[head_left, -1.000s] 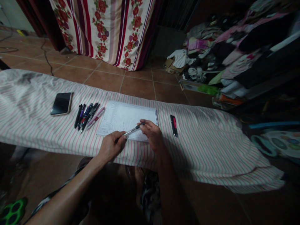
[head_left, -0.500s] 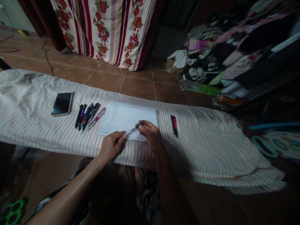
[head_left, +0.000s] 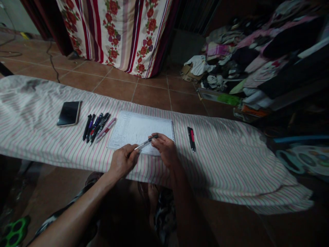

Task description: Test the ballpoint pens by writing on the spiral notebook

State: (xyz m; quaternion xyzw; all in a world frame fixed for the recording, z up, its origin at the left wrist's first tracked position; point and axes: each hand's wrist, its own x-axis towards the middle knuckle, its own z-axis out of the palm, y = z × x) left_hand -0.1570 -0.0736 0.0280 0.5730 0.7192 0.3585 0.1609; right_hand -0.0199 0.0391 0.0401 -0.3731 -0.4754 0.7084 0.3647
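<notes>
A person's two bare hands grip a clear-barreled pen (head_left: 145,142) w/ a dark end, held over the near edge of an open spiral notebook (head_left: 144,125), about mid-length of the striped cloth (head_left: 231,161). L hand (head_left: 124,160), fingers curled in, pinches one end btwn thumb & fingers; R hand (head_left: 166,147), fingers bent, pinches the dark end. The pen slants from L hand toward the cloth's far edge at R. Notebook's coil faces the cloth's R end; fine print or writing on its page is too small to read. Just beside its L edge lies a bunch of pens (head_left: 95,128), incl. a pink-&-white one; farther toward the cloth's L end, a dark-screened phone (head_left: 69,113). R of the notebook, two pens (head_left: 191,139) lie side by side. Bkgd.: floral curtain (head_left: 124,34), tiled floor (head_left: 151,94).
</notes>
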